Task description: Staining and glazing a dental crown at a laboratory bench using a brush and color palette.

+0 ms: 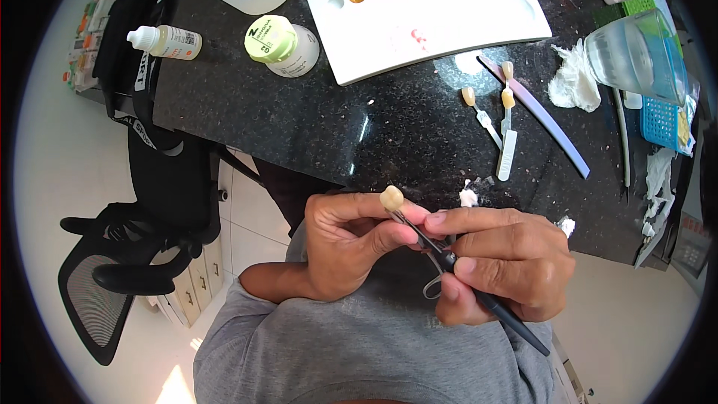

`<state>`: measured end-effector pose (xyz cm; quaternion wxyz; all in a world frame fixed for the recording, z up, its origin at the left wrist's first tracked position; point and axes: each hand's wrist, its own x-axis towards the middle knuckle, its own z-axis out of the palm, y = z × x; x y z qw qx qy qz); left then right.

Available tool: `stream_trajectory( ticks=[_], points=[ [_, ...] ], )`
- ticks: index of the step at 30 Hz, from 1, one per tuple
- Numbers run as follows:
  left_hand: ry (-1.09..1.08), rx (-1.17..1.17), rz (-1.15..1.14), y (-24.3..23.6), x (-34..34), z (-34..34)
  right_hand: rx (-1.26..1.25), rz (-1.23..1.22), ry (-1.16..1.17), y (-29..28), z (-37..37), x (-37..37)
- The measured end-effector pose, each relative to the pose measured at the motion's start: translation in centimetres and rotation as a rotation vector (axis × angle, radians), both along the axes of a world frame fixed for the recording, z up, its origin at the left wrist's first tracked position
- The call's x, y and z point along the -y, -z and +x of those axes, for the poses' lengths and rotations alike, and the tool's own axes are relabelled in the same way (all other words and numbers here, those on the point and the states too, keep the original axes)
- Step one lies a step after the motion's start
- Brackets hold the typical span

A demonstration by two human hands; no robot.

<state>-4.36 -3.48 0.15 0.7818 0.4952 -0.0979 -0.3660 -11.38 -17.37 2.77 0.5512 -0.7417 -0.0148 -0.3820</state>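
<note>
A cream-coloured dental crown (pixel 391 198) sits at the tip of a thin metal clamp (pixel 431 286), which looks like forceps with a ring handle. My left hand (pixel 346 243) pinches the clamp's shaft between thumb and fingers, just below the crown. My right hand (pixel 516 262) is closed round a slim black-handled tool (pixel 508 319), held like a pen and slanting up toward the crown. The tool's tip merges with the clamp, so I cannot tell its kind or whether it touches the crown. Both hands are above my lap, by the dark tabletop's near edge.
A white palette (pixel 449 30) with coloured wells lies at the back. Near it are a green-lidded jar (pixel 280 45), a dropper bottle (pixel 164 41), shade tabs (pixel 507 153), a lilac strip (pixel 542 116), crumpled tissue (pixel 574 78) and a glass of water (pixel 636 56). A black chair (pixel 161 194) stands left.
</note>
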Motion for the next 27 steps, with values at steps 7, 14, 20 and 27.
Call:
stream_trajectory(
  ticks=[7, 14, 20, 27],
  points=[
    [0.011, -0.011, -0.031, -0.02, -0.03, 0.03, -0.025, -0.022, -0.002, -0.16, 0.05, 0.07],
    [0.02, -0.005, -0.017, 0.07, -0.1, 0.0, -0.018, -0.036, -0.008, -0.14, 0.11, 0.1],
    [0.01, -0.013, -0.011, -0.04, -0.04, -0.03, -0.028, -0.029, -0.024, -0.16, 0.03, 0.15],
    [0.004, -0.011, -0.016, 0.14, -0.09, -0.06, -0.007, -0.052, -0.021, -0.07, 0.22, 0.13]
  ],
)
